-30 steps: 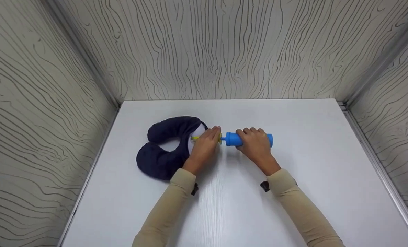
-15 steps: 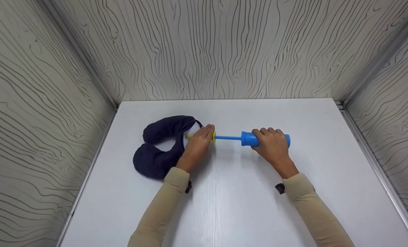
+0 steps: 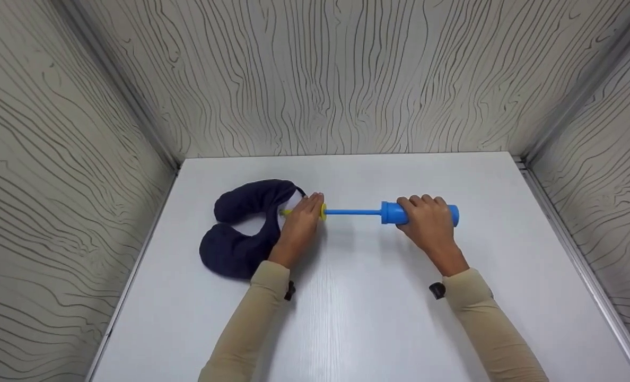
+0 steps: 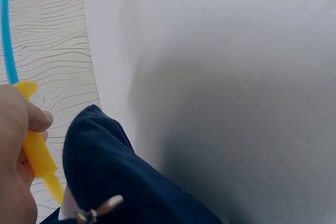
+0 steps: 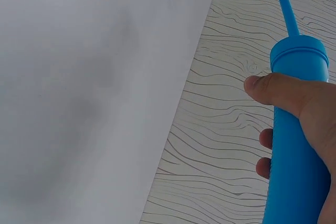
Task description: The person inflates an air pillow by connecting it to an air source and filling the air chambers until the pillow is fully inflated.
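Observation:
A hand pump with a blue barrel point(image 3: 394, 213) and a thin blue rod point(image 3: 352, 212) lies level between the two hands. My right hand point(image 3: 429, 220) grips the barrel, fingers wrapped over it and the thumb along the near side. Round the pump's yellow end point(image 4: 39, 153) curl the fingers of my left hand point(image 3: 300, 223). The yellow nozzle tip meets a white patch on a navy U-shaped neck pillow point(image 3: 246, 193), where the left hand hides part of the joint. A long stretch of rod shows between the yellow collar and the barrel.
The pillow lies on a white table point(image 3: 347, 318) with its opening toward the left. Panels with a wood-grain pattern point(image 3: 315, 79) stand at the back and both sides. A dark wrist device point(image 3: 437, 290) sits under the right cuff.
My right hand has drawn the barrel to the right, so much more rod shows. The left hand and pillow appear slightly farther left.

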Tool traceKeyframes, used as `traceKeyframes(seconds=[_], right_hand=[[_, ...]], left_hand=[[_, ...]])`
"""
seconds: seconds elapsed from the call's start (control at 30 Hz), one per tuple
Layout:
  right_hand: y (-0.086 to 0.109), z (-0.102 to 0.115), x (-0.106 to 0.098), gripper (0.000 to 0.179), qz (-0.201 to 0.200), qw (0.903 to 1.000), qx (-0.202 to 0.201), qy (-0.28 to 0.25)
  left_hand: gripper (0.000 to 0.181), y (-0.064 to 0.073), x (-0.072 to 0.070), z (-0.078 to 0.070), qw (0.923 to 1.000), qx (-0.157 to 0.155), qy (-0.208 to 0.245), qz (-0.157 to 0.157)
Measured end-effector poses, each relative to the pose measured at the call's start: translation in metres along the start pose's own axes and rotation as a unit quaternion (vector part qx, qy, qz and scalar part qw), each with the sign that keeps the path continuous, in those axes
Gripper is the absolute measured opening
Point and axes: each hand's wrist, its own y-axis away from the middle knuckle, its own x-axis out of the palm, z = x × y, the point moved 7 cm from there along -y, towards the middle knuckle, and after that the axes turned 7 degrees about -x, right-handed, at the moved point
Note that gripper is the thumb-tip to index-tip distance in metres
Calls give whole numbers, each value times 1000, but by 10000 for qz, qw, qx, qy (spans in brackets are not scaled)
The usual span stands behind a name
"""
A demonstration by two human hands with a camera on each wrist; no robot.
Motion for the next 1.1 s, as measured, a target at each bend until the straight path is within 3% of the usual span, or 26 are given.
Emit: traceKeyframes(seconds=[0.3,0.7,0.9,1.1], right_hand=[[-9,19,3,57,68,9998,-110,160],[-28,56,11,59,85,9985,-361,411],[-33,68,18,60,200,9978,-463,435],[-35,71,23,58,210,9981,-523,235]], left_hand=[[46,-8,-1,-15,9998,-91,13,-149],[50,-12,0,-33,9996,-229,-147,48],[52,-13,1,-43,9997,-141,-61,177],[52,-12,2,-47,9996,63,-270,14]])
